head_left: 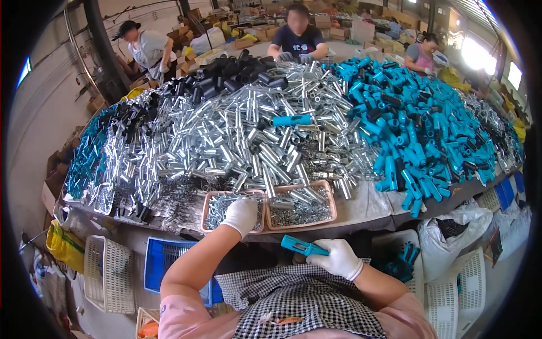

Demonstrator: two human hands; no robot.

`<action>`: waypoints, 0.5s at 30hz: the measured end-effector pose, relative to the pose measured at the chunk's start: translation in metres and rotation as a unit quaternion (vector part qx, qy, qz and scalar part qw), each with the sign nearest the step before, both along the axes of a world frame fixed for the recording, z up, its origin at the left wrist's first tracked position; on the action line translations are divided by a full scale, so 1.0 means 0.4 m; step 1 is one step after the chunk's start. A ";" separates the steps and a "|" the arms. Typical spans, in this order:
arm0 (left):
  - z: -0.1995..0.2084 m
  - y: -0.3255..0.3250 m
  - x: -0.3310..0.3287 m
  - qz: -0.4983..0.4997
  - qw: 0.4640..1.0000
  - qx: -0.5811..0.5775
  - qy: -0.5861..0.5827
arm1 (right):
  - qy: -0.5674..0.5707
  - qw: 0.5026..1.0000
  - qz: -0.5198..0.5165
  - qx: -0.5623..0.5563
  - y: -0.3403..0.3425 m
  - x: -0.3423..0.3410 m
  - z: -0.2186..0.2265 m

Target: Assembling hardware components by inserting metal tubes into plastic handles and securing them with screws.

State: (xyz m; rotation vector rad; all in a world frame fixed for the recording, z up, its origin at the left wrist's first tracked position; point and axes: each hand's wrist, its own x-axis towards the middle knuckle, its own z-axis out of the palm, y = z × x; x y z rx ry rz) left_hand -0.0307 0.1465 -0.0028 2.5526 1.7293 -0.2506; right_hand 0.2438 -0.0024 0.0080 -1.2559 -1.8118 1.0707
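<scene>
My right hand, in a white glove, is closed around a teal plastic handle with a slot in its side, held in front of the apron. My left hand, also gloved in white, dips into the left pink tray of small metal pins. Its fingers are curled down; what they pinch, if anything, is hidden. Against that tray stands a second pink tray, holding small springs or screws and several metal tubes.
Heaped metal tubes, black sleeves and teal handles cover the table. Below its edge stand a blue crate, a white basket, a bin of teal parts and a white sack. Three people work beyond.
</scene>
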 end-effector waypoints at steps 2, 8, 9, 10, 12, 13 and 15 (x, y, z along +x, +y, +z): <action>-0.011 0.018 -0.007 -0.013 1.000 0.009 -0.005 | -0.036 0.998 0.014 0.059 0.006 -0.004 0.011; -0.036 0.055 -0.043 -0.069 0.996 0.042 -0.026 | -0.043 0.997 -0.002 0.064 -0.004 -0.021 0.044; -0.010 0.054 -0.036 -0.067 0.995 0.059 -0.038 | -0.046 0.997 -0.007 0.062 0.000 -0.021 0.050; 0.007 0.042 -0.036 -0.064 0.994 0.076 -0.049 | -0.044 0.997 -0.011 0.065 0.000 -0.026 0.059; -0.014 0.026 -0.064 -0.057 0.979 0.147 -0.126 | -0.014 0.999 -0.008 0.049 0.000 -0.032 0.042; 0.032 -0.005 -0.052 -0.042 0.968 0.155 -0.195 | -0.034 0.996 -0.009 0.076 0.001 -0.029 0.042; 0.114 -0.084 -0.025 -0.051 0.925 0.117 -0.357 | -0.055 0.993 -0.011 0.104 0.002 -0.026 0.042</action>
